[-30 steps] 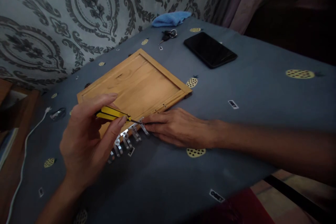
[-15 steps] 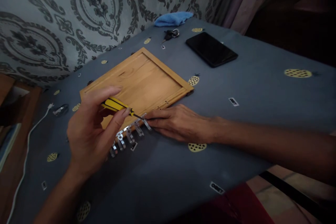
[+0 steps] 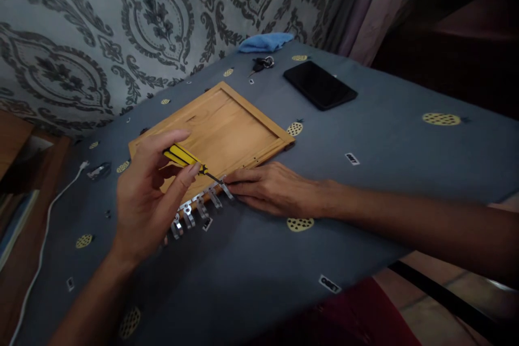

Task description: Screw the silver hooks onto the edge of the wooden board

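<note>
My left hand (image 3: 152,194) is closed around the yellow-and-black handle of a screwdriver (image 3: 184,158). The screwdriver slants down to the right, its tip at the end of a silver hook rail (image 3: 198,198). Several metal hooks stick out from this rail along the near edge of a framed wooden board (image 3: 227,124). My right hand (image 3: 275,189) lies low beside the board's edge, its fingertips pinched on the rail's right end by the screwdriver tip. Whatever screw may sit under the tip is too small to make out.
A black phone (image 3: 320,85), keys (image 3: 261,65) and a blue cloth (image 3: 265,42) lie toward the back of the table (image 3: 389,173). At left are a white cable (image 3: 51,205) and a small clear bag (image 3: 98,171). A patterned curtain (image 3: 158,16) hangs behind.
The camera view has shifted slightly. My left hand has turned a little on the screwdriver handle, whose tip stays at the rail's end. My right hand keeps its place.
</note>
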`<act>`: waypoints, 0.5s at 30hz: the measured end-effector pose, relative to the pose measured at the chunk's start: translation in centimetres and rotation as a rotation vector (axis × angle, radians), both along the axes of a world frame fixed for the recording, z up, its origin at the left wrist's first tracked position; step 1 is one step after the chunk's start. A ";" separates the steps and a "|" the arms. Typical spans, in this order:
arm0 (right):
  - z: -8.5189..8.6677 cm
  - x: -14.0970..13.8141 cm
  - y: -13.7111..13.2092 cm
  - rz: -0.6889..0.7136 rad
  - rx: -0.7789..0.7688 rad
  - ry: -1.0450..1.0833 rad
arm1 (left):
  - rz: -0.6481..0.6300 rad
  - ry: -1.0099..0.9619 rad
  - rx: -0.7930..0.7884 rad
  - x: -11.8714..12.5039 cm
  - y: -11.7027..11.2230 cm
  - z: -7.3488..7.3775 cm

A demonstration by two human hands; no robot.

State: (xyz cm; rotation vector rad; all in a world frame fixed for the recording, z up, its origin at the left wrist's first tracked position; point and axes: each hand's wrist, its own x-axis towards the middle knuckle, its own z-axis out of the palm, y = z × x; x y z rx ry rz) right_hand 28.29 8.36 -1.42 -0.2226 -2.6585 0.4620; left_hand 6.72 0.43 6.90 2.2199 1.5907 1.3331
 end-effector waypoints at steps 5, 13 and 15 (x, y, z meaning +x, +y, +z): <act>0.4 0.1 0.0 0.006 -0.010 -0.034 | 0.069 -0.045 0.031 -0.5 -0.2 1.0; 0.0 0.3 0.1 0.013 -0.015 0.003 | 0.111 -0.015 0.018 -0.6 -0.6 1.2; -0.1 0.2 0.1 0.015 -0.002 0.044 | 0.091 0.011 -0.023 -0.5 -0.6 0.9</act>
